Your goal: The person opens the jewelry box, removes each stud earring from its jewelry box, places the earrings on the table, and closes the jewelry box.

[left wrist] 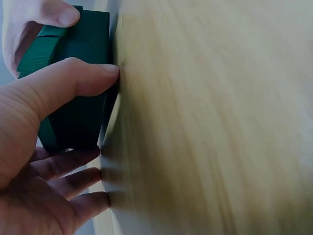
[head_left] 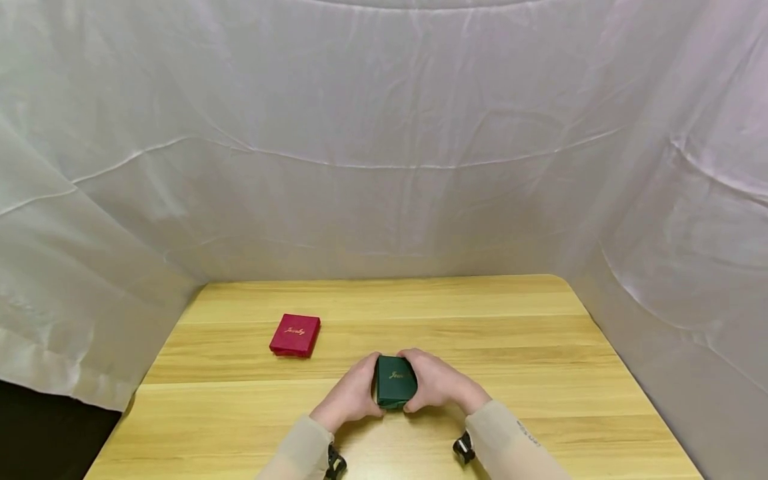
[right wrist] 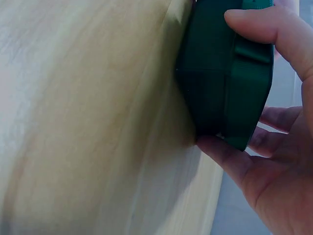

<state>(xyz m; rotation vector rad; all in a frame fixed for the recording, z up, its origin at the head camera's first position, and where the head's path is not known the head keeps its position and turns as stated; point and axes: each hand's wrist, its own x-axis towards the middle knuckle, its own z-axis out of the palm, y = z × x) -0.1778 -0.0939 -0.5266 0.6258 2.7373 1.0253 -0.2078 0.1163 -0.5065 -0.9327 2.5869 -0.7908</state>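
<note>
Both hands are around a dark green jewelry box (head_left: 396, 383) with gold lettering on its lid, near the front middle of the table. My left hand (head_left: 354, 392) holds its left side, thumb along the near face and fingers toward the far edge. From the right, my right hand (head_left: 440, 380) grips it with the thumb on the near face by the lid. A ribbed green ribbon (left wrist: 38, 57) shows on that near face in the left wrist view. The box's lower edge is right at the tabletop (right wrist: 98, 122), and its lid looks closed.
Farther back and to the left lies a red jewelry box (head_left: 296, 335) with gold lettering. The wooden table (head_left: 480, 320) has pale cloth (head_left: 384, 200) hanging behind it and along both sides. Black straps (head_left: 463, 448) are on the wrists.
</note>
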